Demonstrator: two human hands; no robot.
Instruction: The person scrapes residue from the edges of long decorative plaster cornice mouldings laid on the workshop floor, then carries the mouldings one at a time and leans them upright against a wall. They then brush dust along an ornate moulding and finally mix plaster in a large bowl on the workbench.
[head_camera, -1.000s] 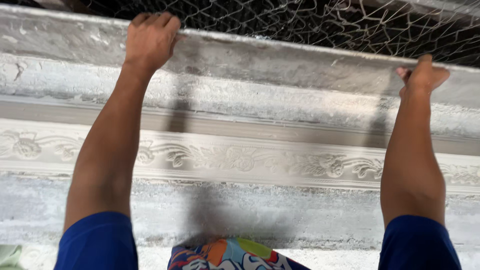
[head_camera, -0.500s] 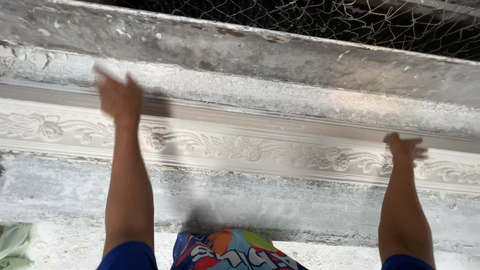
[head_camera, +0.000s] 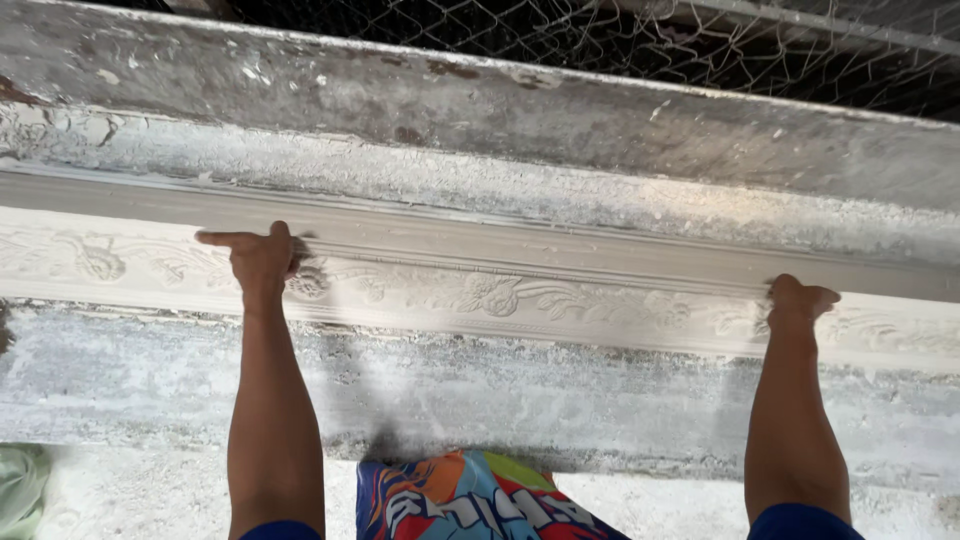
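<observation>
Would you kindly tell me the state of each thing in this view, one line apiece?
Left hand: open, resting flat on the moulding, index finger pointing left.
Right hand: fingers curled over the moulding's raised part.
Long white plaster moulding with floral relief: lying flat along the bench, dusty.
Grey plaster-crusted bench: rough, coated in white powder.
Wire mesh: stretched behind the bench, tangled in places.

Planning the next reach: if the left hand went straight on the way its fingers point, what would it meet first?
The left hand points leftward along the ornate white plaster moulding. It would probably just slide on over that relief; nothing else shows in its path up to the picture's edge.
</observation>
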